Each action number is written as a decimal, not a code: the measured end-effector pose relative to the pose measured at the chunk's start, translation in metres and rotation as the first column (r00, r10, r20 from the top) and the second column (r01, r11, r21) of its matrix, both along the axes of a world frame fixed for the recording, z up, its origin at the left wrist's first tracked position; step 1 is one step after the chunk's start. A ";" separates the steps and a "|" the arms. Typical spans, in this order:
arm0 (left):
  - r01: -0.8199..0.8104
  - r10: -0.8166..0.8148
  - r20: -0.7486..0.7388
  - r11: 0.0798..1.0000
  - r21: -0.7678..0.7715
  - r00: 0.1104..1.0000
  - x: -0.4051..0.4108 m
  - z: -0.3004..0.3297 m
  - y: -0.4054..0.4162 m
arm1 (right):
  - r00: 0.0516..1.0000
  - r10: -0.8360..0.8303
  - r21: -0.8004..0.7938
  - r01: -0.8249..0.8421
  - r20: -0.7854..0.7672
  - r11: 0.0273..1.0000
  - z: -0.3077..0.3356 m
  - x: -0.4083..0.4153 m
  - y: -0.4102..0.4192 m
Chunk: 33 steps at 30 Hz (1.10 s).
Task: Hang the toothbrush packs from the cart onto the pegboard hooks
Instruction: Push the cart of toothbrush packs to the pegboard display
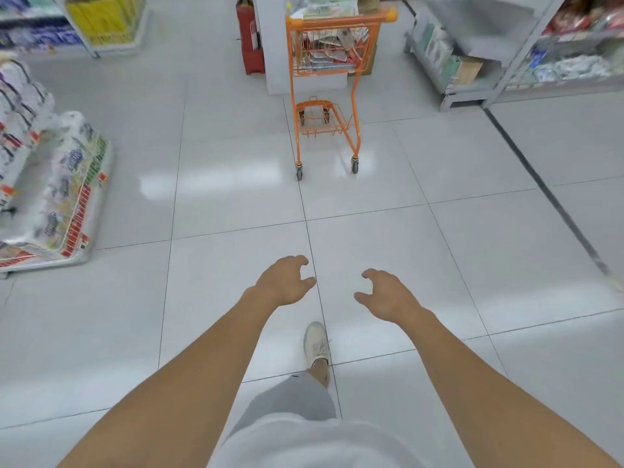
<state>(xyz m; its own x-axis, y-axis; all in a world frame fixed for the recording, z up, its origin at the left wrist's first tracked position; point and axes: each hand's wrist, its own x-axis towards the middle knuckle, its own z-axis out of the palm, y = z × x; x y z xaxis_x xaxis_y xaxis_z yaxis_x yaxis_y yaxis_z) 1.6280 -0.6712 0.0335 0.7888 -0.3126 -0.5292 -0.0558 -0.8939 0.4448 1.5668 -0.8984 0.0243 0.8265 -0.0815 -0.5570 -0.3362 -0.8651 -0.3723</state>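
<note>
- The cart (332, 62) stands well ahead on the tiled floor (439, 265), parked against a white pillar (270, 45), likely so that it stays out of the aisle.
- Its upper basket holds a loose heap of flat packs (329, 50); they are too blurred to read, but by the task these should be the toothbrush packs. They lie piled, not hung, so the work of hanging them remains.
- The lower rack (320, 119) of the cart looks bare.
- The left hand (285, 282) is held out low in front of the body, fingers apart and loosely curled, holding nothing.
- The right hand (385, 295) mirrors it, fingers spread and bent, thumb out, also holding nothing.
- Both hands are well apart from the cart. My guess is that they are raised this way in readiness to reach for the packs or the cart once near enough.
- One shoe (316, 342) is forward on the floor, which fits a step towards the cart.
- No pegboard shows in this view, so where the packs must go cannot be told.
- A red extinguisher (248, 35) stands just beside the pillar; shelves (506, 55) of goods line the right, and bagged goods (50, 184) sit on a low stand at left.
</note>
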 end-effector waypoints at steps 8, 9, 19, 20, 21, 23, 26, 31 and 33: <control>-0.013 0.013 -0.042 1.000 -0.013 0.999 0.222 0.008 -0.082 | 1.000 -0.017 -0.058 0.017 -0.002 0.998 0.032 0.218 -0.085; -0.013 0.012 -0.028 1.000 -0.021 1.000 0.251 0.010 -0.093 | 1.000 -0.017 -0.055 0.018 0.014 0.998 0.034 0.244 -0.096; -0.113 0.114 -0.012 0.993 0.037 0.993 0.481 0.003 -0.202 | 0.993 0.089 -0.005 -0.089 0.075 0.996 0.023 0.502 -0.200; -0.118 0.118 -0.017 0.992 0.038 0.993 0.497 0.009 -0.211 | 0.992 0.102 -0.005 -0.102 0.077 0.995 0.030 0.525 -0.210; -0.125 0.126 -0.007 0.991 0.036 0.992 0.517 0.014 -0.220 | 0.990 0.111 -0.002 -0.112 0.086 0.994 0.036 0.549 -0.219; -0.153 0.152 0.040 0.988 0.014 0.988 0.559 0.028 -0.233 | 0.980 0.158 -0.015 -0.158 0.121 0.987 0.050 0.600 -0.234; -0.202 0.213 0.159 0.976 -0.085 0.964 0.623 0.049 -0.246 | 0.950 0.210 -0.036 -0.207 0.233 0.978 0.075 0.676 -0.240; -0.179 0.238 0.402 0.967 -0.180 0.884 0.732 0.070 -0.261 | 0.850 0.260 -0.061 -0.262 0.459 0.963 0.096 0.792 -0.232; -0.137 0.217 0.502 0.972 -0.191 0.838 0.778 0.070 -0.262 | 0.793 0.274 -0.121 -0.250 0.544 0.961 0.097 0.838 -0.230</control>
